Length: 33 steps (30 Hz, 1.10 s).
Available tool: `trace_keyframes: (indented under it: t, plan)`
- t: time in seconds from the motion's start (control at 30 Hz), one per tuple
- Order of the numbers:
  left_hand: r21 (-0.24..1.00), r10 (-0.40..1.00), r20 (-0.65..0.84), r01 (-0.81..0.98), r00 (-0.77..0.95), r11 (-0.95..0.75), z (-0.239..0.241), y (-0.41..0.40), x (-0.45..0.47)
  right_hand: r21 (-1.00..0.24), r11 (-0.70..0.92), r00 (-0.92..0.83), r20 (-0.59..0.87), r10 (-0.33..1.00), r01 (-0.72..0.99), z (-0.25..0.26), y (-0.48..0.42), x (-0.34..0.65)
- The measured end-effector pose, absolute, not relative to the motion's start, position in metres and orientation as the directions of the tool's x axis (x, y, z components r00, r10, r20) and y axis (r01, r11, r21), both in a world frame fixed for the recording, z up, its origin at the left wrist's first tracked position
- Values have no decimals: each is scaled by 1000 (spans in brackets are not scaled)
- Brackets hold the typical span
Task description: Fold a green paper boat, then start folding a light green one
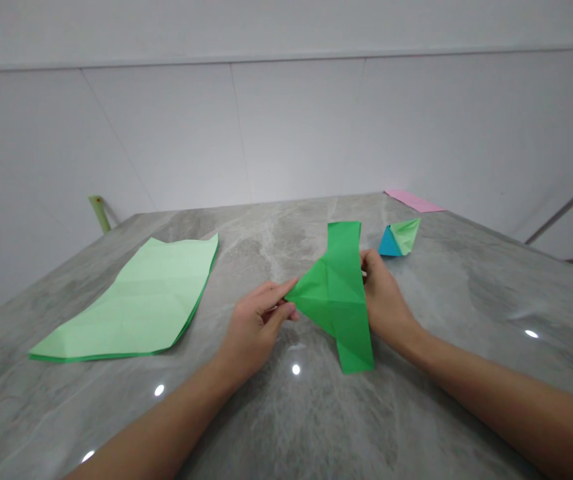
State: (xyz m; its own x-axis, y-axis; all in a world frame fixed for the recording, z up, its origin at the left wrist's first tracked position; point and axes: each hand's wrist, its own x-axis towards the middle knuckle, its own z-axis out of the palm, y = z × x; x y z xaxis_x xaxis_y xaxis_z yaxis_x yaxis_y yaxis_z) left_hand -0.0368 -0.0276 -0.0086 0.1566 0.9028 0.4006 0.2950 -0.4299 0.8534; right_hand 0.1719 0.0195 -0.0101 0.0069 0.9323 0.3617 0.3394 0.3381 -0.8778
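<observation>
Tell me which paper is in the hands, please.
The bright green paper, its point pinched by the left hand; the pale green sheets, pink paper and blue-and-green piece lie unheld.

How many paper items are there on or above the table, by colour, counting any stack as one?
Bright green: 1, the folded paper between the left hand and right hand
Pale green on top: 1, the large paper at left; sheet count unclear
Blue and pale green: 1, the small folded piece
Pink: 1, the flat paper
Total: 4

Paper between hands, sheets left
</observation>
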Motion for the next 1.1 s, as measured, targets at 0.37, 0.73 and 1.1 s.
trace_keyframes:
  t: [0.37, 0.73, 1.1]
  plan:
    - [848, 902, 411, 308, 135, -432, -9, -27, -38, -914, 250, -211, 189, 959, 319, 9, 3, 166]
    - [890, 914, 395, 209, 90, -405, -10, -25, -40, -965, -238, -400, -174, 900, -114, 5, -4, 161]
    - [863, 896, 432, 242, 105, -444, -6, -27, -41, -997, -59, -346, -39, 937, -47, 13, -6, 159]
